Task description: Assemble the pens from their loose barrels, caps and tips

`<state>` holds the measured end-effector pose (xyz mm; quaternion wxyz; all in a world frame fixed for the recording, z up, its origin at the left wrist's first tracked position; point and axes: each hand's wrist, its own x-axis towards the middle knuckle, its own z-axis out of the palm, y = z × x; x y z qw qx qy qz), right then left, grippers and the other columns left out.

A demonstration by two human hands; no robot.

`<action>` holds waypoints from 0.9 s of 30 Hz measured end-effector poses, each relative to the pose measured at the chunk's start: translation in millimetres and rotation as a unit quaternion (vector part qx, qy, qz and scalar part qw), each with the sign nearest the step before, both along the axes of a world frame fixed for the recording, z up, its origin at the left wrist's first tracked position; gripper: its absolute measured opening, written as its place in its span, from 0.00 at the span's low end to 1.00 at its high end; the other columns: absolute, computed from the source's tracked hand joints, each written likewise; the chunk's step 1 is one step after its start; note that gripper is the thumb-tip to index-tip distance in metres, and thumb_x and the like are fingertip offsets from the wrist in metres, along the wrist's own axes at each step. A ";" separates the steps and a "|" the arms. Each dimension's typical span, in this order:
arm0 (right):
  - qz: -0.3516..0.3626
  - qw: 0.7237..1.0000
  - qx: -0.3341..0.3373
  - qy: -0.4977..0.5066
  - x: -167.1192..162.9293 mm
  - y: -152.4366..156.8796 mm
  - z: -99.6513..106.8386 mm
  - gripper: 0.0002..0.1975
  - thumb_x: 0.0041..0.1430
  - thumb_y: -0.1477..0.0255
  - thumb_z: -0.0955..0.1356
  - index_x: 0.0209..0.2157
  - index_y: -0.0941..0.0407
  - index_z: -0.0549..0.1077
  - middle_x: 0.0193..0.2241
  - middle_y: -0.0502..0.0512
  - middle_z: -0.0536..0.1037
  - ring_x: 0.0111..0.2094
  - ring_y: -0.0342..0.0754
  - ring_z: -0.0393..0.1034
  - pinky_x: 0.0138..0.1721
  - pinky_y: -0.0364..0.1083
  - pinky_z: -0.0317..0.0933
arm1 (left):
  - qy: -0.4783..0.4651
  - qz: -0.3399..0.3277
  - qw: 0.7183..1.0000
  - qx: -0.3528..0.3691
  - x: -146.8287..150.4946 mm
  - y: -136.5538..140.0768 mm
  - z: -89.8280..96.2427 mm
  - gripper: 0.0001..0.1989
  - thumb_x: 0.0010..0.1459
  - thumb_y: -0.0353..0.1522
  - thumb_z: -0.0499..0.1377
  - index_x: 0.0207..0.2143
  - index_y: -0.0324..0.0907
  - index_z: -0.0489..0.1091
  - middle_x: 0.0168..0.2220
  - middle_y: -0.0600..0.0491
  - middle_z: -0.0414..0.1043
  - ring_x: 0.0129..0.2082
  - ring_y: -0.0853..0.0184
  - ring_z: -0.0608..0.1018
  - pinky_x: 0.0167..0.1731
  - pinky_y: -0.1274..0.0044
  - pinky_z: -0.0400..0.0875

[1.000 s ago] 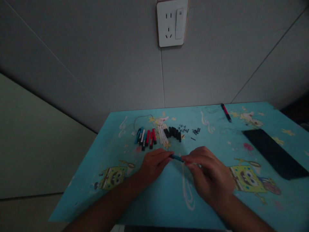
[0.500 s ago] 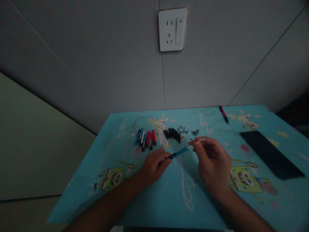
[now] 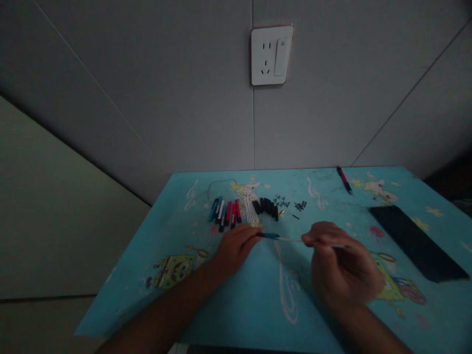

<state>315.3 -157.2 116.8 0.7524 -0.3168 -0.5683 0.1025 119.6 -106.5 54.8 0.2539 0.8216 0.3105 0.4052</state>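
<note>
Fingers, left hand [image 3: 234, 250], centre of frame: thumb and fingertips pinching the dark end of a barrel. Fingers, right hand [image 3: 342, 268], right of centre: curled round a rod, thumb and forefinger gripping it part way along.

Barrel [image 3: 272, 236], blue, one: mid-frame, raised over the table [image 3: 243, 309], its far end pointing right. Likely light, stiff, smooth plastic; best held at the dark end, as now, with the other end free.

Rod [image 3: 290, 240], white, thin, one: between the hands, in line with the barrel and meeting its right end; how far inside, cannot tell. Probably very light, slightly springy and apt to bend or slip; best taken close to the barrel so the thin length does not bow.

Around, beyond the hands: blue, white and red barrels [image 3: 228, 213], left of centre; white rods [image 3: 250, 210], side by side, near ends just beyond the left fingertips and easily nudged; black grips [image 3: 267, 206], beside them; grey bits [image 3: 281, 201] and dark bits [image 3: 300, 205], small, likely to roll or scatter if brushed.

Outlying: red pen [image 3: 344, 180], upper right of the table; black sheet [image 3: 418, 243], right of frame; socket [image 3: 272, 55], top centre, on the wall.
</note>
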 end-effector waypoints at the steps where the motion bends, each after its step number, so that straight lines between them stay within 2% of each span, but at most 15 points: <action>1: -0.017 0.999 0.031 0.030 1.4 0.7 2.3 0.07 0.57 0.79 0.70 0.37 0.54 0.76 0.26 0.50 0.77 0.26 0.46 0.71 0.28 0.48 0.65 | -0.013 0.007 1.000 0.011 -1.3 0.1 0.4 0.10 0.64 0.28 0.55 0.46 0.39 0.72 0.38 0.48 0.75 0.38 0.68 0.77 0.41 0.75 0.72; 3: -0.040 0.994 0.041 0.089 4.8 3.5 3.8 0.05 0.57 0.77 0.70 0.35 0.54 0.76 0.25 0.49 0.77 0.25 0.46 0.71 0.26 0.47 0.65 | -0.033 0.016 0.999 0.034 -3.8 -0.4 1.3 0.11 0.64 0.28 0.55 0.47 0.39 0.72 0.38 0.48 0.76 0.38 0.68 0.77 0.40 0.75 0.73; 8: -0.031 0.977 -0.057 0.205 9.0 7.6 -1.4 0.04 0.56 0.76 0.71 0.33 0.54 0.75 0.30 0.48 0.75 0.28 0.45 0.74 0.24 0.45 0.64 | -0.058 0.013 0.996 0.073 -6.9 -4.1 4.3 0.13 0.63 0.26 0.55 0.49 0.40 0.72 0.37 0.49 0.76 0.35 0.69 0.77 0.36 0.76 0.73; 12: 0.004 0.976 -0.084 0.199 6.6 0.9 1.7 0.04 0.56 0.77 0.71 0.33 0.53 0.76 0.28 0.48 0.75 0.29 0.46 0.74 0.24 0.44 0.63 | -0.061 0.018 0.994 0.085 -7.6 -6.5 6.4 0.13 0.63 0.25 0.55 0.49 0.40 0.72 0.38 0.48 0.76 0.36 0.68 0.77 0.37 0.76 0.74; 19: 0.042 0.982 -0.050 0.179 5.7 -3.7 8.8 0.07 0.55 0.76 0.72 0.37 0.53 0.78 0.25 0.47 0.76 0.27 0.45 0.71 0.26 0.45 0.62 | -0.056 0.031 0.994 0.092 -5.2 -8.3 13.0 0.12 0.63 0.26 0.55 0.48 0.40 0.72 0.35 0.50 0.76 0.33 0.70 0.77 0.34 0.78 0.74; 23: 0.033 0.983 -0.052 0.175 5.4 -5.0 12.3 0.07 0.54 0.74 0.74 0.36 0.50 0.78 0.24 0.46 0.75 0.25 0.45 0.69 0.30 0.48 0.63 | -0.054 0.026 0.994 0.086 -5.3 -8.8 14.8 0.12 0.63 0.26 0.55 0.49 0.40 0.72 0.36 0.50 0.76 0.34 0.70 0.77 0.35 0.77 0.74; 27: 0.028 0.983 -0.065 0.169 5.6 -7.7 14.9 0.07 0.52 0.70 0.75 0.34 0.46 0.78 0.24 0.45 0.75 0.23 0.45 0.67 0.26 0.48 0.60 | -0.048 0.018 0.995 0.082 -6.3 -9.4 13.6 0.12 0.64 0.27 0.55 0.49 0.40 0.71 0.36 0.49 0.76 0.34 0.69 0.77 0.35 0.76 0.75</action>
